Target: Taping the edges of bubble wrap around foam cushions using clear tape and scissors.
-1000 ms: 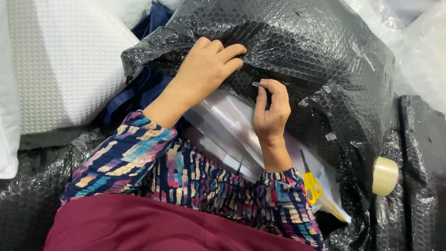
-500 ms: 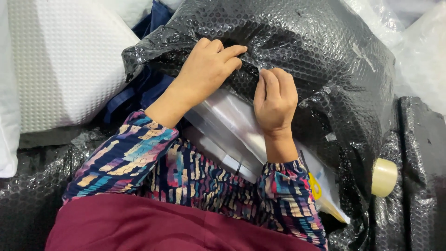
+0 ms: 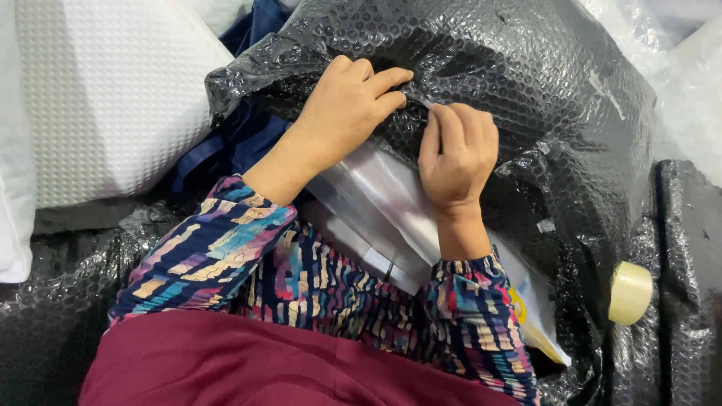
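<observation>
On the near edge of the black bubble wrap (image 3: 526, 83) bundle, the left hand (image 3: 342, 113) lies curled, pinning the fold, while the right hand (image 3: 457, 154), just beside it, pinches a clear tape strip (image 3: 423, 100) running between their fingertips.

Right hand (image 3: 457, 154) changes most: a second ago it is turned side-on, thumb and forefinger pinching a small dark bit at the edge of the black bubble-wrap sheet (image 3: 526, 83). Half a second ago it rolls over, fingers flat on the wrap. Now its fingers are curled, fingertips (image 3: 440, 113) pressed on the wrap edge, closer to the left hand (image 3: 342, 113) and almost touching its fingertips. Pinched bit no longer visible. Yellow patch by the right sleeve is more covered.
</observation>
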